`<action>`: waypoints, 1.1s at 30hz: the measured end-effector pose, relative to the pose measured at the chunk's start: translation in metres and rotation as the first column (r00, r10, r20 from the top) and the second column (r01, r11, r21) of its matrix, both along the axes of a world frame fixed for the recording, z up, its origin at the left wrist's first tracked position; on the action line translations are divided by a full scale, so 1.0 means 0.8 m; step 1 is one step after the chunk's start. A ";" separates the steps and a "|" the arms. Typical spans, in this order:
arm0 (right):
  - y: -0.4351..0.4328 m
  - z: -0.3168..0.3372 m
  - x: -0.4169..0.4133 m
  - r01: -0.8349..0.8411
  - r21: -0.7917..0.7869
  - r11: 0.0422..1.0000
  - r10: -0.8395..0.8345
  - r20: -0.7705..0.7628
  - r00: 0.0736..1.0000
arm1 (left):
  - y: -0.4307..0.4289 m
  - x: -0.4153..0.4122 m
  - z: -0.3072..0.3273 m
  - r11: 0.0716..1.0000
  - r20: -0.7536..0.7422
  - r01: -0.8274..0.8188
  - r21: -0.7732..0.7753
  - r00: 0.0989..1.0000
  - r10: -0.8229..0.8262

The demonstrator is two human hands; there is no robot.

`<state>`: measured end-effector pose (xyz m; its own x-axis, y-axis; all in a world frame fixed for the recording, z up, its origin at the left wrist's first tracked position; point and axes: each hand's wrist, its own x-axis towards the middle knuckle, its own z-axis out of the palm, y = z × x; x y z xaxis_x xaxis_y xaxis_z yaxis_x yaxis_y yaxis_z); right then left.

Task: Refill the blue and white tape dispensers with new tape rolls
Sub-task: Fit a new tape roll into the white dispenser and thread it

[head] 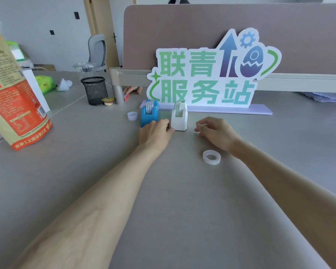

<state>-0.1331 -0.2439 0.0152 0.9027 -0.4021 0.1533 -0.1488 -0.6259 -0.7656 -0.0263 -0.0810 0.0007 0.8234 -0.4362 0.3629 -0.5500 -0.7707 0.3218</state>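
Both bare arms are reaching forward over the grey tabletop (85, 181); the left hand (155, 133) is lying palm down, its fingers curling around the near bottom corner of the white tape dispenser (179, 117) and touching it, so it is gripping that dispenser lightly; the right hand (214, 132) is resting at about 3 o'clock from the white dispenser, a little apart from it, fingers bent loosely inward, half closed, and I cannot tell if it is pinching anything. The blue tape dispenser (149, 112) is standing just beside the white one, at its 9 o'clock, with a roll sitting inside it; the left hand's knuckles are touching its near end. A small empty tape core (132, 115) is lying at 9 o'clock from the blue dispenser. A new tape roll (211, 157) is lying flat at 5 o'clock from the white dispenser, near the right wrist. A big green sign (202, 78) is standing behind both dispensers at 12 o'clock.
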 end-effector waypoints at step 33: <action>-0.007 -0.006 0.017 0.121 -0.459 0.880 -0.123 0.026 0.992 | 0.040 -0.056 0.005 0.988 -0.108 0.153 0.004 0.982 -0.152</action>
